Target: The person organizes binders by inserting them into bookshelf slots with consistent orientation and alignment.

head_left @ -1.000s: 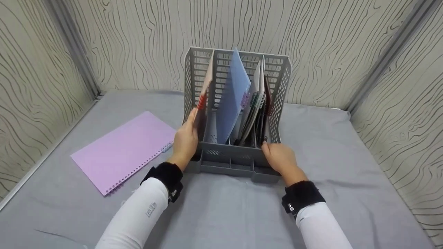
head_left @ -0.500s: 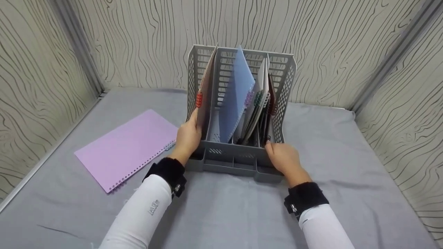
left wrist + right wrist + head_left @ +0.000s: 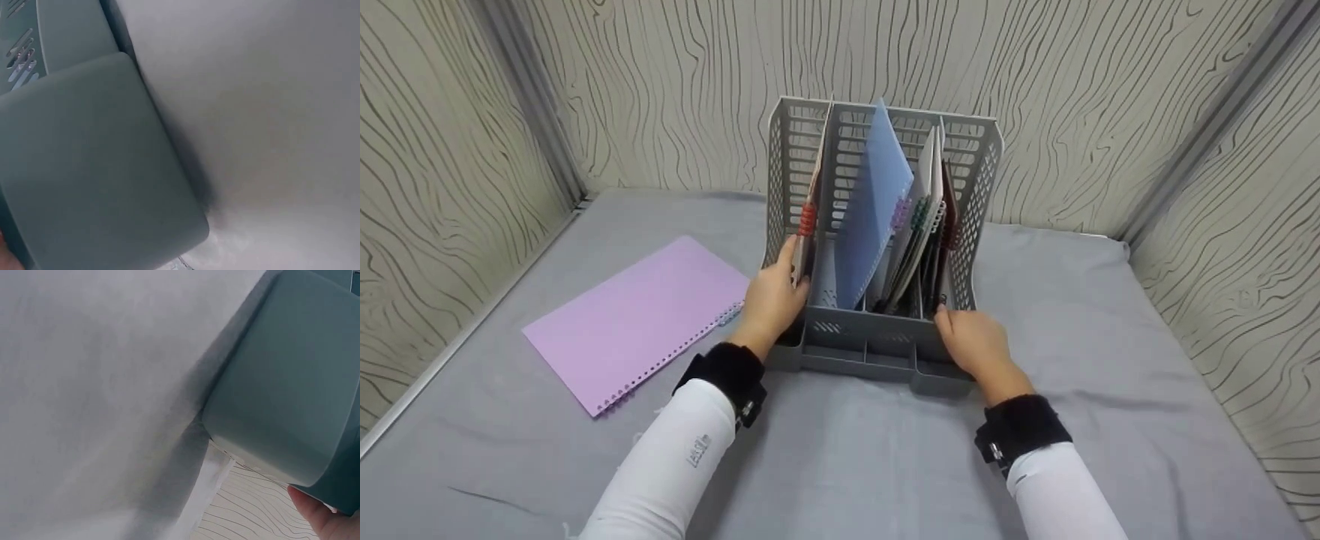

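Observation:
A grey desk file organizer (image 3: 885, 330) stands on the cloth, with upright notebooks in its slots. My left hand (image 3: 772, 300) is at its front left, holding the lower front edge of a notebook with red rings (image 3: 807, 219) between thumb and fingers in the leftmost slot. My right hand (image 3: 976, 343) grips the front right corner of the organizer, thumb over the front rim. In the right wrist view, a finger (image 3: 309, 503) shows beside the organizer's corner. A blue notebook (image 3: 874, 210) leans in the middle slot. The left wrist view mostly shows the organizer's front box (image 3: 107, 163).
A lilac notebook (image 3: 637, 322) lies flat on the grey cloth (image 3: 847, 465), left of the organizer. White notebooks (image 3: 926, 180) and a dark red one (image 3: 950, 202) stand in the slots on the right. Wood-patterned panels (image 3: 720, 60) wall in the table.
The red-ringed notebook has swung upright against the slot divider, and my left hand has shifted slightly right with it. My right hand keeps its grip on the organizer's corner.

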The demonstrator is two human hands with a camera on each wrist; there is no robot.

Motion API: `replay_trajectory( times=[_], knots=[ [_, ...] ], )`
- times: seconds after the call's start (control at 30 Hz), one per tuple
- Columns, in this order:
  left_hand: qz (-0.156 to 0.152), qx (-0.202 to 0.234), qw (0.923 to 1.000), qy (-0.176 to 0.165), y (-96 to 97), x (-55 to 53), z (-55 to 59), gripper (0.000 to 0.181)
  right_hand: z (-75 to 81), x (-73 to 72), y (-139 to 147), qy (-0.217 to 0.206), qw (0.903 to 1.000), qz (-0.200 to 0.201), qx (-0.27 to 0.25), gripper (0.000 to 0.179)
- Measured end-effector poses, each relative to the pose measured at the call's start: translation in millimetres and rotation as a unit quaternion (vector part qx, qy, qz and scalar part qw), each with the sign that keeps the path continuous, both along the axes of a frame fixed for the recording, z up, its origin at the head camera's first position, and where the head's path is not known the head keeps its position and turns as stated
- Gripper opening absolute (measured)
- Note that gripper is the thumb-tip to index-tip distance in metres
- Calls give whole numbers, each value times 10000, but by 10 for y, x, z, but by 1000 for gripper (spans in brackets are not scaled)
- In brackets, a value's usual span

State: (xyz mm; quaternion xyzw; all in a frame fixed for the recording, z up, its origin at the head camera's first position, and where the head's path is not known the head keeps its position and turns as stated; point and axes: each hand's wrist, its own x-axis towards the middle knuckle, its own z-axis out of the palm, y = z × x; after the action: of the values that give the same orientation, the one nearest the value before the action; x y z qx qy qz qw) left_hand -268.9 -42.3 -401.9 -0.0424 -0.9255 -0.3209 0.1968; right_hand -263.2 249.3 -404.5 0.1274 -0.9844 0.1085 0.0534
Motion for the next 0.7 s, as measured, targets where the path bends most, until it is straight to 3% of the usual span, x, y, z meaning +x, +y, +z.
replay_trajectory(
  times=[0.5, 0.7],
  knots=[
    [14, 153, 9985, -532, 18, 29, 28, 79, 10, -11, 11, 112, 9999, 13, -45, 49],
    [-468, 178, 9973, -535, -26, 143, 20, 86, -4, -11, 24, 40, 10000, 9, -31, 50]
  ],
)
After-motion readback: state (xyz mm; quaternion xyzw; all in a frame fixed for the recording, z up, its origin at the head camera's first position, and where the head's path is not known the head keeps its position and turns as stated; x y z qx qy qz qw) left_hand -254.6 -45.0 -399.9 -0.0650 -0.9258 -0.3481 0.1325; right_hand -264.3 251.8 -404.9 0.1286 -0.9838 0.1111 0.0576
